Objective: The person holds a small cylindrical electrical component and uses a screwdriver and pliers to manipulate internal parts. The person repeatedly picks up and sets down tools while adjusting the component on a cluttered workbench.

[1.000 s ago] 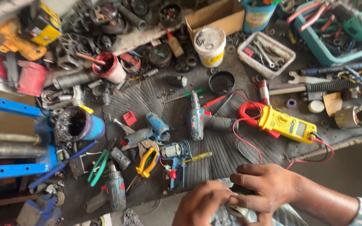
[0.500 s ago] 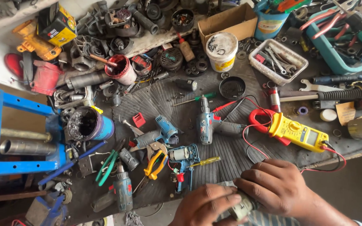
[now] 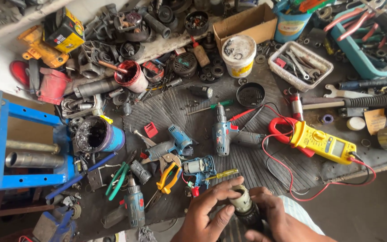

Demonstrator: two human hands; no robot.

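At the near edge of a crowded workbench (image 3: 256, 177), a person's left hand (image 3: 209, 210) and right hand (image 3: 276, 215) both gripped 1 dark cylindrical drill chuck (image 3: 243, 207), its pale open end turned up toward the camera. The left hand's fingers (image 3: 222, 186) curled over the top of the chuck while its thumb pressed the side; the right hand wrapped the other side, and the part sat low in the frame, held between them just off the bench's front edge.

Just beyond the hands lay a small yellow-handled screwdriver (image 3: 222, 173) beside an opened blue drill body (image 3: 199, 168). A complete blue cordless drill (image 3: 225, 132) rested near the middle of the ribbed black mat (image 3: 180, 107), with a yellow clamp meter (image 3: 321, 143) and its red leads to the right. Orange-handled pliers (image 3: 169, 177) and green-handled pliers (image 3: 117, 179) lay to the left, near a blackened blue can (image 3: 99, 134). A white tub (image 3: 238, 54) and a cardboard box (image 3: 247, 22) stood at the far side.
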